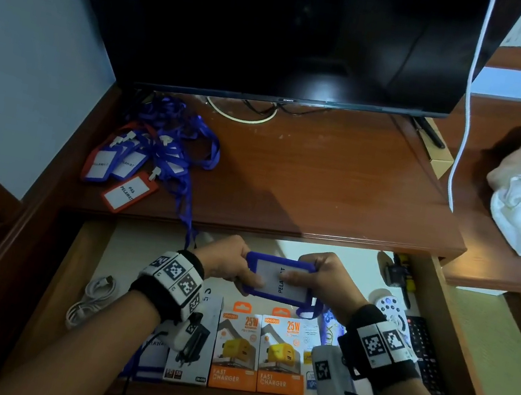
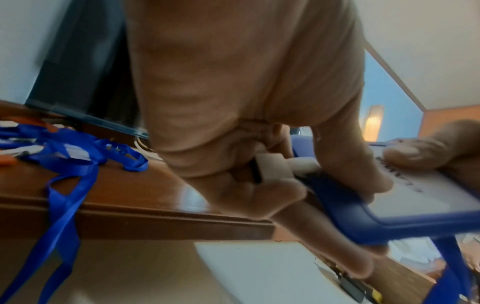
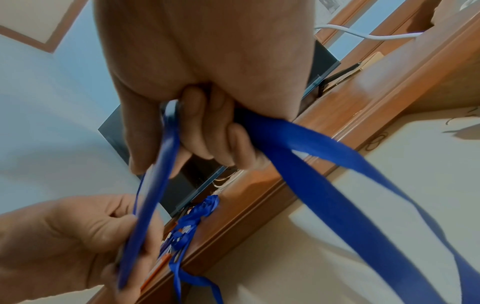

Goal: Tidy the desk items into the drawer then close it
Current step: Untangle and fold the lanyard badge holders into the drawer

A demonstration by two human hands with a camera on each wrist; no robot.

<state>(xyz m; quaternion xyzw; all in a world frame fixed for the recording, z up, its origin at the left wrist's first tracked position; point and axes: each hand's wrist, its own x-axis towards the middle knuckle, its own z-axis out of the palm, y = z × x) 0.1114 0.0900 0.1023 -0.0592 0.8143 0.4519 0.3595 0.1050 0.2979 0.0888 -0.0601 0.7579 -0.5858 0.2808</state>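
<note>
Both forearms reach forward over the open drawer (image 1: 456,340), wrists banded with black straps carrying checkered markers. The left hand (image 1: 224,258) grips the left short edge of a blue badge holder (image 1: 276,278), thumb lying across its white card and the remaining fingers curled beneath; in the left wrist view the thumb (image 2: 355,164) presses the card face while a white clip sits against the palm. The right hand (image 1: 325,278) holds the opposite edge in the same manner — thumb on top of the card, fingers curled under — and the right wrist view shows those curled fingers (image 3: 215,131) also closing on the blue lanyard strap (image 3: 337,185), which trails down and away. The badge holder thus hangs level between the two hands, above the drawer's interior and just in front of the desk (image 1: 324,180) edge, touching neither. Below it, along the drawer's front, stand two orange charger boxes (image 1: 261,354); a coiled white cable (image 1: 91,300) lies at the left and a remote control (image 1: 389,310) at the right. On the desk's left rear, well apart from the hands, lies a heap of badges and blue lanyards (image 1: 156,151), one strap draping over the desk edge toward the drawer. A dark television (image 1: 299,30) stands behind.
</note>
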